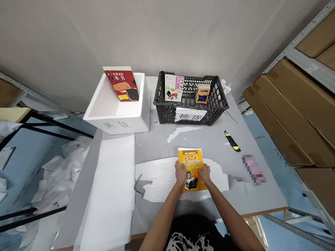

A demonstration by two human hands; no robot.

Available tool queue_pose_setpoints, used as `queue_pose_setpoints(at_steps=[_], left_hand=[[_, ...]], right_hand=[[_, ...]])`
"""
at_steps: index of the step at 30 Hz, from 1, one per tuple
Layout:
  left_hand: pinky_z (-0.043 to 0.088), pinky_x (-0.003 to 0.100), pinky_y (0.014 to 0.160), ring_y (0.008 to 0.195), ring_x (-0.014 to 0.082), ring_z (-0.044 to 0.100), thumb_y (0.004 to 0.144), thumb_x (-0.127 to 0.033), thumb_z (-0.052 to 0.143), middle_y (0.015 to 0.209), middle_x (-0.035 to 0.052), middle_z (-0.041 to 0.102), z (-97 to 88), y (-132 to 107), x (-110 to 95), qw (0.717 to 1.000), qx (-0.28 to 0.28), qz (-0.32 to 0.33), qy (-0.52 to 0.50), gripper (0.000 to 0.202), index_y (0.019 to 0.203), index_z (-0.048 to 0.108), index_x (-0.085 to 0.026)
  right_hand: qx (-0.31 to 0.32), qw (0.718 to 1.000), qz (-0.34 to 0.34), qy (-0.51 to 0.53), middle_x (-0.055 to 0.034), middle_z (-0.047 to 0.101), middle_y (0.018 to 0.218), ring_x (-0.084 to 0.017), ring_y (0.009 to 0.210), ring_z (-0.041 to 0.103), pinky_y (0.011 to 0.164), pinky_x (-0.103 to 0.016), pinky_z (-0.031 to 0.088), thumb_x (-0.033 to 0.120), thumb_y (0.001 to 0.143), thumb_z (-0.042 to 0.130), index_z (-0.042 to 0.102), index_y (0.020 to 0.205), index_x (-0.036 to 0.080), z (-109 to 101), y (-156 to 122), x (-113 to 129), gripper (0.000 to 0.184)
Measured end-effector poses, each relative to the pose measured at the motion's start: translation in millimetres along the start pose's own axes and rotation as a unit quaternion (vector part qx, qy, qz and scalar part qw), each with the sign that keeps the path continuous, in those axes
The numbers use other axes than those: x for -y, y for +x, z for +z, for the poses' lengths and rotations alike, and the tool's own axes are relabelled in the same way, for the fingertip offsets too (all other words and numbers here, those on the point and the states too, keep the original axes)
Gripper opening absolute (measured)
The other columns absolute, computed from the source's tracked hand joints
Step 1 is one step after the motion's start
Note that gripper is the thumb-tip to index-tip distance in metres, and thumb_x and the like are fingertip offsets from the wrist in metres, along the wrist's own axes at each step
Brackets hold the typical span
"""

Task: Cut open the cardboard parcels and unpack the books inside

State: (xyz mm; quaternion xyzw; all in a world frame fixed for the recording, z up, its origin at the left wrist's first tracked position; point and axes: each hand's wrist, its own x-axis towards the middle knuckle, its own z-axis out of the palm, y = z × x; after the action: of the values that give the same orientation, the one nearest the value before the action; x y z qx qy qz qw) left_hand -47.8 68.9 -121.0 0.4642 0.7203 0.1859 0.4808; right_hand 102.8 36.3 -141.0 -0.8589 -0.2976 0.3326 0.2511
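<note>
Book [193, 170], orange, gripped at both sides

Left hand [180, 172]: closed on the book's left edge, thumb over cover. Right hand [205, 172]: closed likewise on the right edge. Book: cover up, near the front of the worktop [159, 141], over a white patch [159, 174] with ragged edges; whether it rests there cannot be told. Likely risk: a corner snagging on those edges if slid low.

To the right: cutter [232, 141], loose; blade too small to judge. If bare, a sweeping arm could meet it. Nearer: pink item [253, 169], blurred.

To the left: white sheets [112, 188], running past the front edge; a brushing arm might drag them off.

Behind: white tub [117, 120], red book [121, 83] leaning inside, top above rim; a knock could topple it. Beside it: black crate [167, 115], paper label [191, 115] in front, white book [173, 89] and small book [202, 94] propped within; jolting could make either slip.
</note>
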Motion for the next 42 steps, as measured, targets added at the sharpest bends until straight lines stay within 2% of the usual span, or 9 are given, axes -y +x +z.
queue_pose_setpoints(at_steps=[5, 9, 15, 19, 21, 24, 27, 35, 42], left_hand=[[0.051, 0.032, 0.076, 0.091, 0.0179, 0.066, 0.092, -0.033, 0.032, 0.107, 0.0063, 0.066, -12.8, -14, -2, 0.994, 0.023, 0.049, -0.091, 0.021, 0.11, 0.038, -0.024], [0.052, 0.031, 0.077, 0.097, 0.018, 0.065, 0.09, -0.04, 0.037, 0.11, 0.0073, 0.066, -44.8, -22, -7, 0.973, 0.023, 0.102, -0.207, 0.023, 0.107, 0.039, -0.025], [0.053, 0.033, 0.076, 0.095, 0.0205, 0.065, 0.085, -0.048, 0.047, 0.113, 0.0093, 0.063, -120.6, -23, -33, 0.928, 0.031, 0.157, -0.337, 0.034, 0.107, 0.039, -0.024], [0.051, 0.034, 0.083, 0.098, 0.0196, 0.062, 0.09, -0.043, 0.042, 0.113, 0.0098, 0.061, -190.8, 1, -60, 0.949, -0.022, 0.241, -0.201, 0.031, 0.112, 0.041, -0.021], [0.049, 0.035, 0.086, 0.1, 0.0205, 0.06, 0.093, -0.04, 0.036, 0.112, 0.0108, 0.061, -234.3, 21, -74, 0.956, -0.106, 0.27, -0.05, 0.031, 0.115, 0.043, -0.02], [0.04, 0.039, 0.099, 0.123, 0.0268, 0.046, 0.089, -0.032, 0.048, 0.13, 0.0161, 0.051, -297.4, 60, -93, 0.897, -0.22, 0.304, 0.234, 0.043, 0.128, 0.04, -0.017], [0.035, 0.037, 0.103, 0.129, 0.0275, 0.04, 0.082, -0.027, 0.059, 0.136, 0.0163, 0.048, -340.1, 100, -105, 0.84, -0.169, 0.29, 0.426, 0.053, 0.13, 0.04, -0.016], [0.041, 0.033, 0.083, 0.096, 0.023, 0.062, 0.077, -0.023, 0.065, 0.092, 0.0054, 0.07, -381.8, 169, -132, 0.809, -0.064, 0.253, 0.527, 0.016, 0.092, 0.06, -0.022], [0.04, 0.031, 0.076, 0.094, 0.0223, 0.062, 0.082, -0.034, 0.061, 0.101, 0.0061, 0.068, -397.5, 150, -170, 0.785, -0.048, 0.279, 0.55, 0.015, 0.092, 0.059, -0.022]], right_hand=[[0.07, 0.992, -0.011, 0.109, -0.0097, 0.065, 0.074, -0.036, 0.09, 0.062, 0.075, -0.046, 0.049, 0.045, 0.056, 0.068, 0.05, 0.067, 0.024, -16, 0, 8, 0.03], [0.16, 0.966, -0.042, 0.201, -0.0059, 0.067, 0.067, -0.031, 0.077, 0.066, 0.07, -0.043, 0.052, 0.062, 0.057, 0.068, 0.051, 0.065, 0.023, -33, -4, 26, 0.044], [0.37, 0.856, -0.045, 0.359, -0.0077, 0.072, 0.099, -0.028, 0.087, 0.069, 0.077, -0.043, 0.054, 0.049, 0.065, 0.075, 0.059, 0.096, 0.022, -42, -35, 107, 0.043], [0.328, 0.842, -0.055, 0.426, -0.0082, 0.071, 0.105, -0.03, 0.088, 0.069, 0.074, -0.043, 0.056, 0.049, 0.067, 0.074, 0.059, 0.098, 0.022, -25, -64, 166, 0.043], [0.3, 0.84, -0.058, 0.449, -0.0075, 0.071, 0.106, -0.03, 0.09, 0.069, 0.074, -0.043, 0.057, 0.049, 0.066, 0.074, 0.058, 0.1, 0.023, -18, -73, 187, 0.045], [0.268, 0.849, -0.062, 0.452, -0.0067, 0.071, 0.107, -0.03, 0.091, 0.068, 0.073, -0.042, 0.058, 0.05, 0.065, 0.074, 0.057, 0.101, 0.024, -15, -80, 206, 0.047], [0.247, 0.866, -0.07, 0.429, -0.0065, 0.071, 0.105, -0.03, 0.091, 0.069, 0.072, -0.04, 0.058, 0.049, 0.062, 0.077, 0.058, 0.1, 0.022, -19, -82, 214, 0.051], [0.217, 0.886, -0.029, 0.408, -0.0049, 0.072, 0.1, -0.029, 0.085, 0.07, 0.069, -0.038, 0.059, 0.048, 0.063, 0.077, 0.054, 0.102, 0.022, -34, -79, 205, 0.052], [0.181, 0.897, -0.011, 0.403, -0.0033, 0.073, 0.097, -0.029, 0.082, 0.071, 0.068, -0.038, 0.06, 0.049, 0.06, 0.078, 0.055, 0.101, 0.022, -45, -73, 201, 0.054]])
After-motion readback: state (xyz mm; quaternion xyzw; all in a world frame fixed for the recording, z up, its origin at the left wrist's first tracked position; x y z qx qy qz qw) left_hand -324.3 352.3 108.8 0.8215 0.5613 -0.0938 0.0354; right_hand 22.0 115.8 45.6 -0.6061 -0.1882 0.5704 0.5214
